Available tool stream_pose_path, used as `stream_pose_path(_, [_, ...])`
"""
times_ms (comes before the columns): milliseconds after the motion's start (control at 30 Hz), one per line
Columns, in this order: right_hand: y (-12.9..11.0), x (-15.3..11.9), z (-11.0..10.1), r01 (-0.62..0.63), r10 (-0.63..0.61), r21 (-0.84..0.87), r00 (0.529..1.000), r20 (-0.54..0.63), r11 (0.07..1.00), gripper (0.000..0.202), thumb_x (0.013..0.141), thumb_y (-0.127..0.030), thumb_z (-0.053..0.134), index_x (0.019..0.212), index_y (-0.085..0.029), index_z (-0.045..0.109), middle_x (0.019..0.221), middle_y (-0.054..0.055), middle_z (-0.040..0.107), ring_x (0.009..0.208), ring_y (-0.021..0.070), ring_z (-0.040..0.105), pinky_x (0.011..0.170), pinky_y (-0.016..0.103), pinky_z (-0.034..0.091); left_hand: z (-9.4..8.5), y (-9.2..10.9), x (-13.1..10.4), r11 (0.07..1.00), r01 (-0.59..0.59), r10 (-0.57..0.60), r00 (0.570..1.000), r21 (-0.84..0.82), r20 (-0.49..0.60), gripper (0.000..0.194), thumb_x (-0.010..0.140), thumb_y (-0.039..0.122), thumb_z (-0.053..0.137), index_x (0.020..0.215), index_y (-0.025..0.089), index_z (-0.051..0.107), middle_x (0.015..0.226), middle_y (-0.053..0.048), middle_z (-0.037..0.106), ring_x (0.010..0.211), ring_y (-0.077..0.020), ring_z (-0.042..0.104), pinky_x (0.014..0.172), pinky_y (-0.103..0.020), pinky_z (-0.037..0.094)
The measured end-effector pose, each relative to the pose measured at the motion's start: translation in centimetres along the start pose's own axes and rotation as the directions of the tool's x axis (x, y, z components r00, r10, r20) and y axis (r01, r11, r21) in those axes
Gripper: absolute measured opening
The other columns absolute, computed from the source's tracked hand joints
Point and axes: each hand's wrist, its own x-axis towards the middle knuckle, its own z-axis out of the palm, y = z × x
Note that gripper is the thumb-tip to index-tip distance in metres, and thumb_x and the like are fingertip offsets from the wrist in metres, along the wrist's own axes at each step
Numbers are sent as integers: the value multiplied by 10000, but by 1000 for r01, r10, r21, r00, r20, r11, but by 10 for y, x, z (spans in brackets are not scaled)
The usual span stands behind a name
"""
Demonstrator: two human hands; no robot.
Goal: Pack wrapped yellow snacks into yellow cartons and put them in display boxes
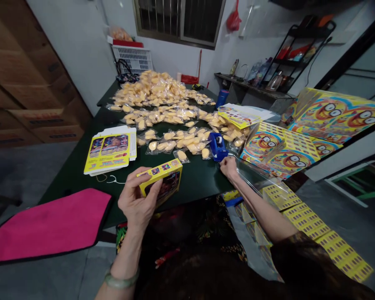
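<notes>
My left hand (140, 198) is wrapped round a small yellow printed carton (164, 181), thumb on the near side and fingers over the top. It holds the carton tilted above the table's front edge. At the near end of a blue tape dispenser (218, 146), the fingers of my right hand (229, 167) are closed in a pinch. Whatever lies between them is too small to make out. Small clear packets (181, 155) with pale yellow, drop-shaped pieces lie just beyond both hands. Left of the carton, flat yellow carton blanks (111, 150) are stacked on the table.
A large heap of packets (156, 87) covers the far part of the dark green table (71, 173). Yellow display boxes (278, 148) stand at the right, beside printed sheets (242, 116). Packed cartons (318, 233) sit lower right. A pink padded piece (53, 221) is at the left.
</notes>
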Motion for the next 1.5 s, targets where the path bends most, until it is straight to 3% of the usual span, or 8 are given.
stream_pose_path(200, [-39, -53, -20, 65, -65, 1, 995, -77, 998, 184, 742, -157, 513, 563, -186, 480, 787, 40, 524, 775, 174, 494, 723, 323, 398, 0, 4, -6, 999, -32, 32, 999, 32, -3, 241, 712, 136, 740, 871, 186, 565, 999, -53, 650, 934, -165, 656, 765, -321, 553])
stream_pose_path(300, [-82, -102, -33, 179, -196, 139, 973, 120, 974, 148, 790, -262, 531, 656, -202, 554, 651, -1, 528, 635, 145, 500, 636, 285, 404, 1, 6, -9, 1000, -11, 11, 1000, 6, 24, 252, 713, 106, 732, 883, 190, 567, 1026, -59, 652, 960, -171, 652, 779, -327, 550])
stream_pose_path(367, [-114, -136, -35, 175, -373, 459, 843, 387, 871, 192, 846, -342, 523, 720, -202, 557, 613, -18, 546, 553, 122, 504, 566, 263, 396, 1, 7, -9, 1000, 3, -3, 1000, -1, 25, 246, 712, 98, 731, 872, 192, 570, 993, -46, 654, 922, -161, 657, 768, -320, 548])
stream_pose_path(500, [-156, -177, -13, -89, -484, 738, 701, 524, 669, 224, 864, -362, 547, 717, -195, 531, 568, -52, 531, 452, 68, 444, 470, 216, 332, 0, 10, -9, 999, 13, -14, 1000, 44, 3, 221, 706, 109, 742, 830, 189, 577, 926, -26, 645, 841, -139, 655, 730, -293, 544])
stream_pose_path(600, [-160, -181, 6, -240, -424, 768, 718, 551, 593, 241, 841, -359, 589, 689, -185, 522, 522, -68, 498, 413, 48, 403, 435, 202, 292, 0, 12, -8, 995, -25, 24, 1000, 100, 11, 223, 701, 131, 754, 813, 189, 570, 886, -21, 637, 809, -129, 646, 700, -271, 539])
stream_pose_path(833, [-164, -178, 6, -348, -241, 686, 756, 608, 639, 348, 756, -431, 656, 572, -180, 498, 431, -71, 465, 327, 39, 358, 354, 193, 256, -6, 16, -3, 975, -154, 137, 984, 162, 112, 235, 720, 136, 741, 847, 189, 550, 884, -25, 628, 795, -125, 641, 670, -257, 535])
stream_pose_path(1067, [-171, -175, 6, -405, -118, 607, 759, 640, 683, 429, 650, -496, 711, 495, -183, 463, 363, -83, 402, 294, 31, 318, 320, 183, 231, -15, 23, 18, 915, -320, 182, 872, 247, 455, 278, 810, 125, 594, 1073, 211, 627, 828, -16, 529, 716, -97, 551, 587, -205, 472])
stream_pose_path(1500, [-163, -176, 24, -436, -106, 687, 797, 595, 581, 439, 585, -557, 751, 545, -167, 553, 377, -70, 461, 288, 53, 383, 270, 184, 303, -20, 25, 31, 965, -181, 45, 826, 189, 562, 352, 802, 112, 521, 1096, 220, 681, 837, -28, 539, 739, -107, 558, 625, -226, 477])
